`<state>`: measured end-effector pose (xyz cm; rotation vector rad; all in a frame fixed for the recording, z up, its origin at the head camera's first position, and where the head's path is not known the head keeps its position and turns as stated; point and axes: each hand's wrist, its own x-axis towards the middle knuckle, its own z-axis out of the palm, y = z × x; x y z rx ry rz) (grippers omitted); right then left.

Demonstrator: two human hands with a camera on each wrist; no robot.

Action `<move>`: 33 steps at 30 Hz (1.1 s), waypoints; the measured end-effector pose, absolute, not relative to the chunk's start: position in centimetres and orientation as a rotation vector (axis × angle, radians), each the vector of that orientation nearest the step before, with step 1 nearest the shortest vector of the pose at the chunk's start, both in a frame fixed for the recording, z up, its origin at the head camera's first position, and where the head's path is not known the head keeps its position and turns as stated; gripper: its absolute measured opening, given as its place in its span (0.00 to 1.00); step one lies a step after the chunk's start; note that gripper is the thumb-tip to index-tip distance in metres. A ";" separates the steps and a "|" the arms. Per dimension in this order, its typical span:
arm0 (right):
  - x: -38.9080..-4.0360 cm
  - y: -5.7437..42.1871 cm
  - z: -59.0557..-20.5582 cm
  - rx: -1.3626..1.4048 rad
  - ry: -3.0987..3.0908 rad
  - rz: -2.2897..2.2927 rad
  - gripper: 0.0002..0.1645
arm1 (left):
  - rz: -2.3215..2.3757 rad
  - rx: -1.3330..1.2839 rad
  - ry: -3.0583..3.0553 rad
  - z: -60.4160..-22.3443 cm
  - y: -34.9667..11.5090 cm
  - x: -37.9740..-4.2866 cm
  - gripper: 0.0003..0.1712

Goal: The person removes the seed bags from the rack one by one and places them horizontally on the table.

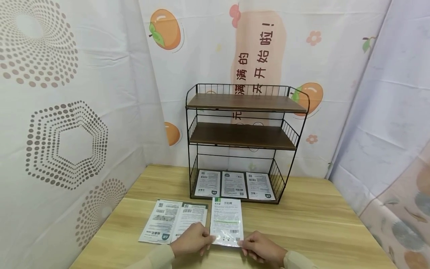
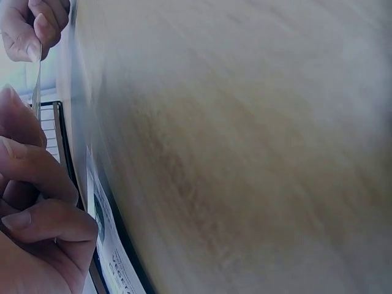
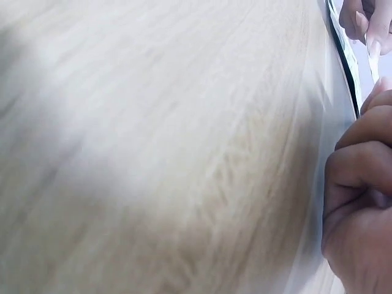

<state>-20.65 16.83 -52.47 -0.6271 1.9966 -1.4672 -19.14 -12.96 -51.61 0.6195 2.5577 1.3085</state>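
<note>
A white printed seed packet (image 1: 226, 222) with a green corner mark is held between both hands in front of the rack. My left hand (image 1: 193, 239) pinches its lower left corner, and my right hand (image 1: 262, 247) pinches the lower right one. In the left wrist view the left hand (image 2: 40, 196) has curled fingers, with the packet seen edge-on as a thin strip. The right wrist view shows the right hand (image 3: 361, 177) curled at the frame's edge. Two more packets, a left one (image 1: 159, 220) and a right one (image 1: 189, 220), lie beside the left hand.
A black wire rack (image 1: 242, 145) with brown shelves stands at the back of the wooden table (image 1: 302, 224). On its bottom level lie three packets: left (image 1: 207, 183), middle (image 1: 233, 184) and right (image 1: 260, 186). Printed curtains (image 1: 161, 74) hang around the table.
</note>
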 end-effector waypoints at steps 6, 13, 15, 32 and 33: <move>-20.4 16.2 -52.7 -0.592 2.013 -1.468 0.30 | 1.244 0.584 2.609 -52.0 -13.2 -19.0 0.27; -20.4 15.8 -52.7 -0.579 2.023 -1.436 0.31 | 1.210 0.564 2.634 -52.3 -13.4 -19.0 0.27; -20.4 15.6 -52.6 -0.573 2.026 -1.423 0.31 | 1.185 0.564 2.664 -52.3 -13.5 -19.0 0.27; -20.8 14.6 -52.4 -0.570 2.050 -1.350 0.25 | 1.138 0.444 2.726 -52.0 -13.7 -18.7 0.26; -20.7 14.5 -52.4 -0.567 2.052 -1.351 0.25 | 1.130 0.441 2.731 -52.0 -13.7 -18.7 0.26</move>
